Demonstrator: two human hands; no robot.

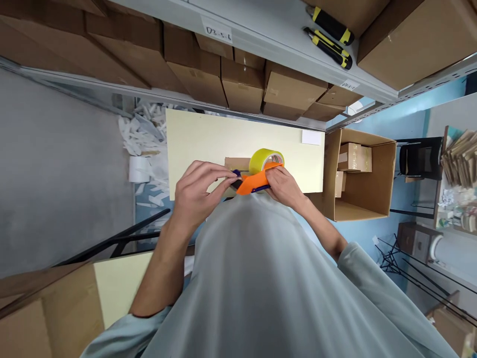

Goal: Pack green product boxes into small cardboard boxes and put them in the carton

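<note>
An orange tape dispenser (253, 183) with a roll of yellow tape (257, 160) on it is held close to my body, above the front edge of the pale table (208, 134). My right hand (285, 186) is closed around its right end. At the dispenser's dark front end, the thumb and fingers of my left hand (197, 191) are pinched together. Whatever lies between those fingertips is too small to make out. Partly hidden behind the dispenser, a small brown cardboard piece (234, 163) lies on the table.
Above the table runs a metal shelf (261, 37) with cardboard boxes (242, 87) beneath it and two box cutters (330, 37) on top. An open carton (387, 174) holding small boxes adjoins the table's right side. White scraps (143, 129) are heaped at left.
</note>
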